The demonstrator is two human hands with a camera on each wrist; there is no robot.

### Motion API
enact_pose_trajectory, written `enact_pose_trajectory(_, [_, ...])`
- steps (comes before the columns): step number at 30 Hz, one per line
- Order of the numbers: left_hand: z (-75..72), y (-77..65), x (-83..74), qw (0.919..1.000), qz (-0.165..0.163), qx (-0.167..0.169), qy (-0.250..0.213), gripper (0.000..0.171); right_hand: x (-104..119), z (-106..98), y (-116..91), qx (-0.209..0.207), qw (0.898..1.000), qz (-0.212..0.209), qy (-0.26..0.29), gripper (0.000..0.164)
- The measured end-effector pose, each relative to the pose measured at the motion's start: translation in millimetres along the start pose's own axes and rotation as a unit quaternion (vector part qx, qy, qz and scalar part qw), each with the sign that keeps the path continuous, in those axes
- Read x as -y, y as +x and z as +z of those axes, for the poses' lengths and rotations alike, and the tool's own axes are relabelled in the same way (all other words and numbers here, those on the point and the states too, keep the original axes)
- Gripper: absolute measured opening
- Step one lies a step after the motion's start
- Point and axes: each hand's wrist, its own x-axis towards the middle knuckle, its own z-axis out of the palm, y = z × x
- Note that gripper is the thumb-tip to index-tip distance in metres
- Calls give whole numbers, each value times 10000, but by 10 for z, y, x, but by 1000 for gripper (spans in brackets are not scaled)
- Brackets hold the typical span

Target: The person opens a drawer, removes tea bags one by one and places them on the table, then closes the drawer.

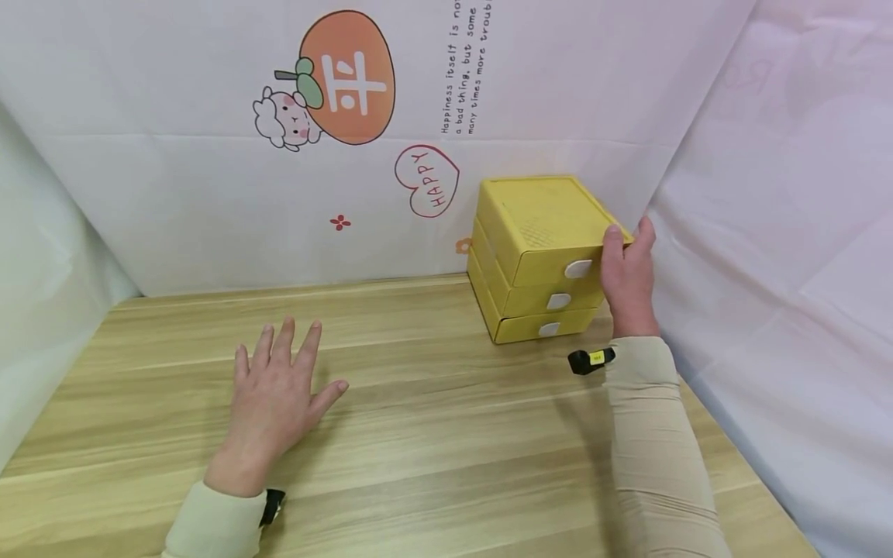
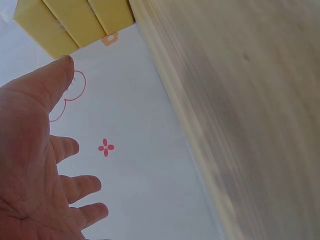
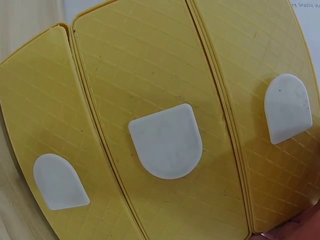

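Observation:
A yellow box of three stacked drawers (image 1: 554, 213) stands at the table's back right, each drawer front bearing a white rounded tab. My right hand (image 1: 628, 279) grips its upper right front corner, thumb on top and fingers along the right side, which is hidden. The right wrist view shows the closed drawer fronts and their tabs (image 3: 167, 142) up close, with a bit of the hand at the lower right. My left hand (image 1: 275, 395) is over the table's left part, fingers spread, holding nothing. In the left wrist view its thumb (image 2: 55, 82) overlaps the box's edge.
The wooden table (image 1: 391, 457) has a printed white sheet (image 1: 195, 209) behind it, with a fruit picture and a heart. Another white sheet (image 1: 781, 294) hangs along the right side, close to my right hand. A pale sheet (image 1: 49, 256) covers the left side.

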Motion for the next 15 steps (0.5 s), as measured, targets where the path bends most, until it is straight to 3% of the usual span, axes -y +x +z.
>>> enact_pose_trajectory(15, [-36, 0, -39, 9999, -15, 24, -117, 89, 22, -8, -49, 2, 9997, 34, -258, 77])
